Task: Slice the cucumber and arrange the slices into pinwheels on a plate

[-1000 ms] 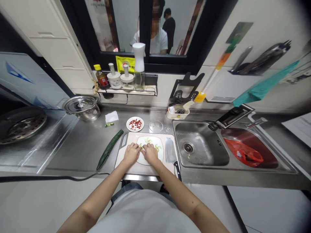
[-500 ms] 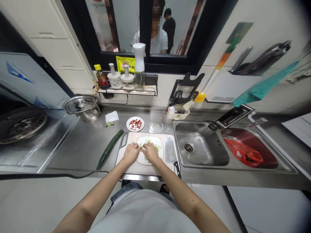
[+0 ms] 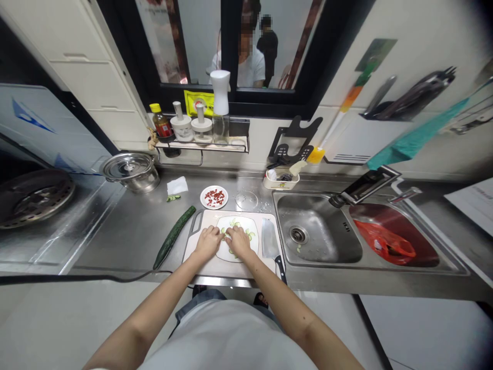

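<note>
My left hand [image 3: 210, 240] and my right hand [image 3: 238, 240] meet over a squarish white plate [image 3: 223, 253]. Fingertips of both are closed on a thin cucumber slice [image 3: 224, 235], partly covered by them. More pale green slices [image 3: 234, 223] lie in small curved groups around the plate. Under the plate is a light cutting board [image 3: 215, 270] with a grey edge. A kitchen knife [image 3: 269, 239] rests on the board's right side, its black handle toward me. Left of the board lies a whole cucumber [image 3: 173, 239].
Behind the board stands a small plate [image 3: 203, 198] of chopped red pieces. A lidded steel pot [image 3: 142, 177] is at the back left, near a white tissue [image 3: 177, 185]. To the right is a double sink [image 3: 323, 231] with a red plastic bag [image 3: 385, 244].
The view shifts very slightly. Both hands stay over the plate in nearly the same pose, and the slices look unchanged.
</note>
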The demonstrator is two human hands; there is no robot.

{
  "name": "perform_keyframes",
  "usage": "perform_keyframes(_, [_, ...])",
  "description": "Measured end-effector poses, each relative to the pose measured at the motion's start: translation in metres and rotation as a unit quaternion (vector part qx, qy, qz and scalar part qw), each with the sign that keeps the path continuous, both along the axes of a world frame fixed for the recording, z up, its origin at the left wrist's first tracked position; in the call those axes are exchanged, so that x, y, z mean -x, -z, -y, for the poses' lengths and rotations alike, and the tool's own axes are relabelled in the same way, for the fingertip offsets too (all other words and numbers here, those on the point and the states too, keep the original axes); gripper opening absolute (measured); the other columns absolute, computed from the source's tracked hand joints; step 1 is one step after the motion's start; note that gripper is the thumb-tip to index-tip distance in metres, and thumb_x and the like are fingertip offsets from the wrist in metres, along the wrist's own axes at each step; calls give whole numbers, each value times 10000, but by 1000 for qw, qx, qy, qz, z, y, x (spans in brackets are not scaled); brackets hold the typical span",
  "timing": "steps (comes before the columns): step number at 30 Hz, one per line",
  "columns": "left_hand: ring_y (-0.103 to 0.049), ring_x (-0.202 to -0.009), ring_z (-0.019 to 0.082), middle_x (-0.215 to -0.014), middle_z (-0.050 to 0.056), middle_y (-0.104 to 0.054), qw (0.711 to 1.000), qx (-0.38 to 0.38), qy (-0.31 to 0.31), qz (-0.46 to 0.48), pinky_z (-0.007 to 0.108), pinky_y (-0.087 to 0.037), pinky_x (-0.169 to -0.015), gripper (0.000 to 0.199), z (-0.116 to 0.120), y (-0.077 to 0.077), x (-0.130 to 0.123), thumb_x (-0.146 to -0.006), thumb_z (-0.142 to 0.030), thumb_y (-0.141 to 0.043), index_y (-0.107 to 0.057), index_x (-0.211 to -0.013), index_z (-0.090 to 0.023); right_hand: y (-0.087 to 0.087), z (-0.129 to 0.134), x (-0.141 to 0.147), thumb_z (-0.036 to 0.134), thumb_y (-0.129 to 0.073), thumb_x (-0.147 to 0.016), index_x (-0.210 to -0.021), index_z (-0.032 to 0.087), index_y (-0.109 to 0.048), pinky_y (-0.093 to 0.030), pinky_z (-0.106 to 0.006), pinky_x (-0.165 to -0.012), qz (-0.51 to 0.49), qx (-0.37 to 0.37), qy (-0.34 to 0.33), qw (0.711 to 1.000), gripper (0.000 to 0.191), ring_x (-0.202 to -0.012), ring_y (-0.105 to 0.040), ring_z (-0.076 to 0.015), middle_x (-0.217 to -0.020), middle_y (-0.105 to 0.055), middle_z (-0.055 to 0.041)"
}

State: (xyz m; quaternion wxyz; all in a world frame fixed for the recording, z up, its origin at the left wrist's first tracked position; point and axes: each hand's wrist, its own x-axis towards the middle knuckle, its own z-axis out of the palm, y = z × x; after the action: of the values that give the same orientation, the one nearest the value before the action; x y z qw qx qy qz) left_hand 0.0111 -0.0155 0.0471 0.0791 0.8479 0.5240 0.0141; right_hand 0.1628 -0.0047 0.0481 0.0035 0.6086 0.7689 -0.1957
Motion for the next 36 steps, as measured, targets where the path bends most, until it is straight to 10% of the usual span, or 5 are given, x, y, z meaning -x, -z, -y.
perform_keyframes(18, [-495, -982, 214, -989, 67, -606, 985, 38, -122, 116, 334, -388, -872, 379, -2, 5, -1, -813, -111, -463, -681, -1095, -239, -8, 7, -15, 281, -446, -934, -1118, 197, -631, -349, -269, -826, -67, -27, 35, 997, 274, -1014, -501, -194, -1089, -620, -80])
perform_keyframes(36, [-499, -957, 213, -964, 71, -605, 992, 31, -80, 88, 339, -396, -835, 306, 1, 9, -8, -857, -150, -473, -707, -1022, -256, -17, 42, -33, 249, -420, -926, -960, 174, -668, -395, -241, -827, -184, -86, 81, 976, 261, -918, -559, -171, -922, -650, -61])
